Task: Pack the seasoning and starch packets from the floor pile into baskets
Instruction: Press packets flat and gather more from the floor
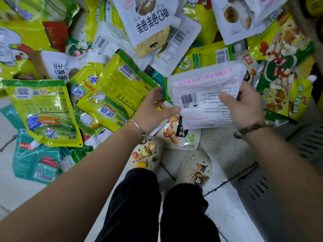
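The right hand (244, 105) pinches the white packet (206, 91) by its right edge above the floor pile (104, 88). The left hand (153, 109), fingers relaxed, touches its lower corner. Best to support both edges, keeping it flat.

The flat white plastic packet (206, 95) at centre right carries pink lettering and a black barcode (186, 99), while glossy yellow-green foil pouches (43, 110) at left show blue-and-white logos.

likely a shop stockroom. barcoded retail packets (122, 81) lie heaped on pale floor tiles (227, 154) beside a grey slotted basket (279, 198).
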The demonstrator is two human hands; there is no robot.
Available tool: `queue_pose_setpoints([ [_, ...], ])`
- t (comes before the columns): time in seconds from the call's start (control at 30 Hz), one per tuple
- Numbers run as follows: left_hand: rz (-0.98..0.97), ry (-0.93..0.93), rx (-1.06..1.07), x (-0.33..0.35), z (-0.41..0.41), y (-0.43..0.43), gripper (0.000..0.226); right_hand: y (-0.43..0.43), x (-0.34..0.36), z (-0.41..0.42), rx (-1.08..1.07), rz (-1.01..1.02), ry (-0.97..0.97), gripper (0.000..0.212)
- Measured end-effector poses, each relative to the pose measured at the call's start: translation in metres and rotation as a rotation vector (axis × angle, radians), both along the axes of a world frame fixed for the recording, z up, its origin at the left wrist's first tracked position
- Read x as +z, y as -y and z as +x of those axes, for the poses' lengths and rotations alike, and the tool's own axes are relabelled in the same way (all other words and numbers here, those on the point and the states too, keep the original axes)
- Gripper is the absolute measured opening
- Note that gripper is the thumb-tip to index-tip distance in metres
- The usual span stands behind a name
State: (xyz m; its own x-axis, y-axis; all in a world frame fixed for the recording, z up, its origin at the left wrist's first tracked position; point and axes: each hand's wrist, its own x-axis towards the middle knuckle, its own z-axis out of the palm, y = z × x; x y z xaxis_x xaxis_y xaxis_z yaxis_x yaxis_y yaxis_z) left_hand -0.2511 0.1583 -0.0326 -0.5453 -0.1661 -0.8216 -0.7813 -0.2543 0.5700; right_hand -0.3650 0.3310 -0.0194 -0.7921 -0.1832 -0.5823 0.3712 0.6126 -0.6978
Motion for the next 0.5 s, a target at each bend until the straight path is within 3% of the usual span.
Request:
queue_pose_setpoints([
  [0.03,0.061,-0.033,0.02,0.002,0.002,0.003,0.126,0.006,0.007,0.002,-0.038,-0.044,0.012,0.023],
  [0.07,0.12,-0.076,0.045,0.004,0.003,0.007,0.127,0.016,0.016,0.002,-0.106,-0.099,0.053,0.023],
  [0.13,0.195,-0.158,0.078,0.009,0.002,0.013,0.085,0.041,0.026,-0.001,-0.25,-0.243,0.2,0.021],
  [0.2,0.108,-0.183,0.112,0.018,-0.002,0.019,0.035,0.07,0.028,-0.003,-0.318,-0.304,0.32,0.016],
  [0.27,-0.038,-0.181,0.197,0.02,-0.001,0.033,0.027,0.102,0.024,-0.005,-0.285,-0.267,0.354,0.012],
  [0.33,-0.112,-0.174,0.306,0.019,0.003,0.05,0.025,0.131,0.015,-0.009,-0.217,-0.184,0.306,0.006],
  [0.5,-0.31,-0.077,0.611,0.017,0.012,0.076,0.017,0.191,-0.013,-0.039,0.081,0.107,-0.185,0.039],
])
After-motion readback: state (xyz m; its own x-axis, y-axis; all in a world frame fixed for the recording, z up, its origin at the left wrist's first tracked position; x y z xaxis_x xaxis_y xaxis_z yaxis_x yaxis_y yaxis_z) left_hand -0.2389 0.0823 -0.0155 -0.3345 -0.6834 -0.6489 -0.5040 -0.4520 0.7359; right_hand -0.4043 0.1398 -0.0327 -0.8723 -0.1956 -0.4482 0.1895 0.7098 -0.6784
